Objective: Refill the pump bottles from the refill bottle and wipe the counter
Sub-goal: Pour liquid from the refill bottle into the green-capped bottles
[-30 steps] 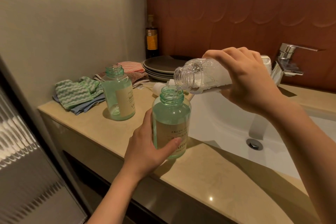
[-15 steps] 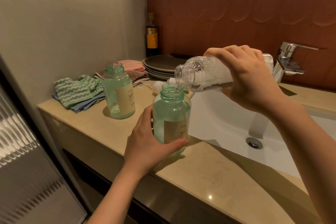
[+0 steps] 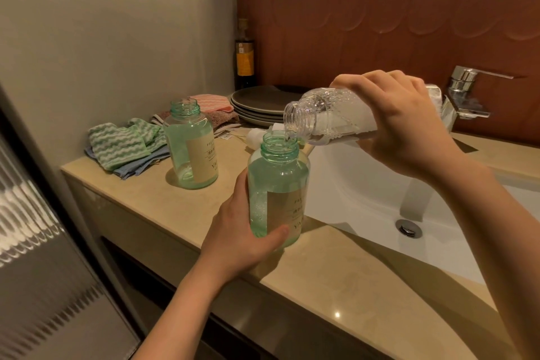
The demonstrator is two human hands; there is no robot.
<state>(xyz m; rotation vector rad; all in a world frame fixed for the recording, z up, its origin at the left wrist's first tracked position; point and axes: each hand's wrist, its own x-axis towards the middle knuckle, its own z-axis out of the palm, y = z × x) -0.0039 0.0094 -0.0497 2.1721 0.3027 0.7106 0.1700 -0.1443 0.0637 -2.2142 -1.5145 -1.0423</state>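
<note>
Head view: left hand (image 3: pixel 236 240), fingers curled round bottle (image 3: pixel 277 184), steadies it on counter (image 3: pixel 350 272); right hand (image 3: pixel 400 123), 2 o'clock, fingers wrapped round tipped refill (image 3: pixel 321 114), mouth over neck for pouring.

The beige bench (image 3: pixel 336 272) has a white sink (image 3: pixel 365 199) set into it. One open green bottle (image 3: pixel 191 146) stands near the left end, and a second bottle (image 3: pixel 277 193) stands at the sink's rim. Behind them lie a heap of cloths (image 3: pixel 122 145), stacked plates (image 3: pixel 260 104) and, in the corner, a dark bottle (image 3: pixel 245 58).
</note>
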